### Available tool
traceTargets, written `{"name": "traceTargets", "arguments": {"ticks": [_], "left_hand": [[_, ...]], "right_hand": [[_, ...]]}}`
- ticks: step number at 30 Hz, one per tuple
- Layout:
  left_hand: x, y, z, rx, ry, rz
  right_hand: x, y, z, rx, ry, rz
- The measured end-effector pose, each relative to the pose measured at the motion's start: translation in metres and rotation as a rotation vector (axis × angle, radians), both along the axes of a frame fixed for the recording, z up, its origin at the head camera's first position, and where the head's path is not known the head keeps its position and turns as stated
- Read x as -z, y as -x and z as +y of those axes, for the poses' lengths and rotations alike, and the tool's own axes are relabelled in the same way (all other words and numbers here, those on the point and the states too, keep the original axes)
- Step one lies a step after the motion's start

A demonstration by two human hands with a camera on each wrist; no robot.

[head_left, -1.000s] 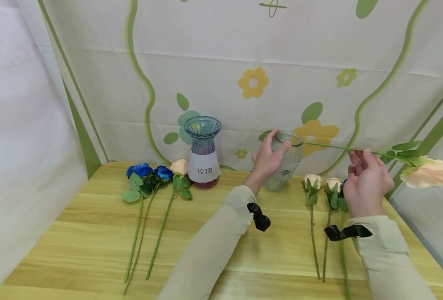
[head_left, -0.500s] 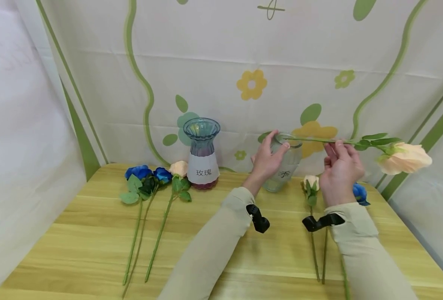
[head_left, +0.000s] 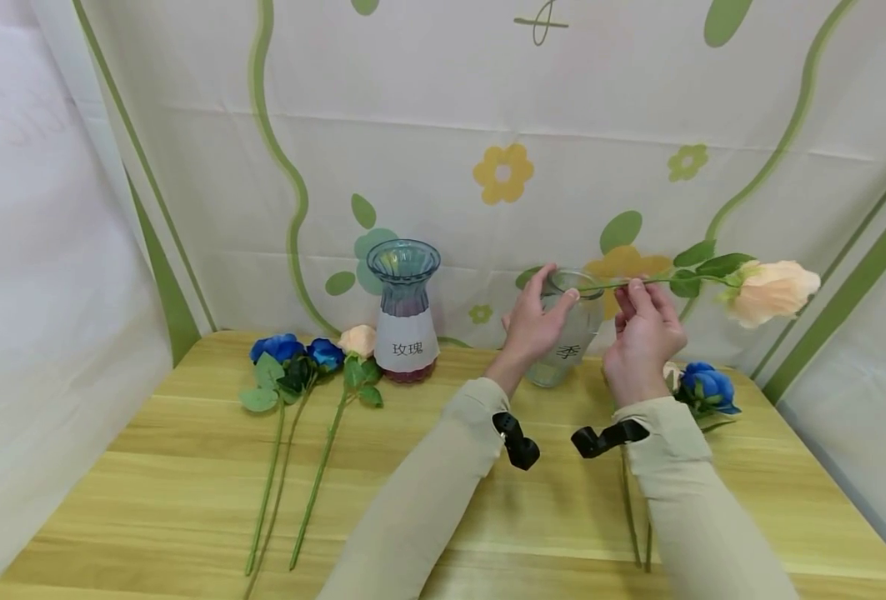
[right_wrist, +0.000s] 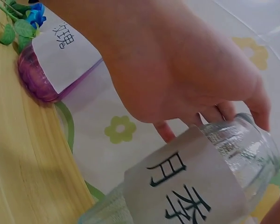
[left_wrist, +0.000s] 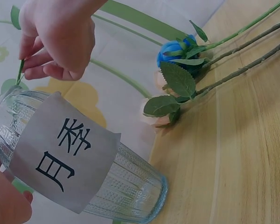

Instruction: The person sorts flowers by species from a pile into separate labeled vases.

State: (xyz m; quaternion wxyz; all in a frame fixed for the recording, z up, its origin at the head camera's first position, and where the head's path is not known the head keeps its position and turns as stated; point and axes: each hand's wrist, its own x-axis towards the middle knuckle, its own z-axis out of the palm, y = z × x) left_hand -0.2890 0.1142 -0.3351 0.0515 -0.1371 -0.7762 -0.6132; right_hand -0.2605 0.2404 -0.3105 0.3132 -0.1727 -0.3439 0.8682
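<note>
My left hand (head_left: 536, 323) grips a clear glass vase (head_left: 587, 321) around its neck, thumb at the rim. A white paper label (left_wrist: 67, 149) with black characters covers the vase's side. My right hand (head_left: 647, 337) pinches the green stem of a peach artificial flower (head_left: 773, 293) between thumb and fingers. This flower lies nearly level, its bloom out to the right, its stem's tip at the vase's mouth. In the left wrist view the stem (left_wrist: 20, 73) meets the rim; how far it reaches inside I cannot tell.
A blue-to-purple glass vase (head_left: 407, 287) with a paper label stands left of my hands. Blue flowers (head_left: 277, 346) and a peach flower (head_left: 357, 339) lie at the table's left. On the right lie a blue flower (head_left: 708, 387) and pale ones, partly hidden by my right arm.
My right hand has moved left with the peach flower, bringing the stem's tip from beside the vase to its mouth. My left hand keeps its hold on the vase.
</note>
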Motion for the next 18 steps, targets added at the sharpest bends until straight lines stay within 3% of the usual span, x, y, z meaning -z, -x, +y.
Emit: {"name": "traceTargets", "arguments": {"ticks": [18], "left_hand": [[0.001,0.003,0.001,-0.005,0.003,-0.002]], "right_hand": [[0.010,0.013,-0.021,0.035,-0.114,-0.056]]}}
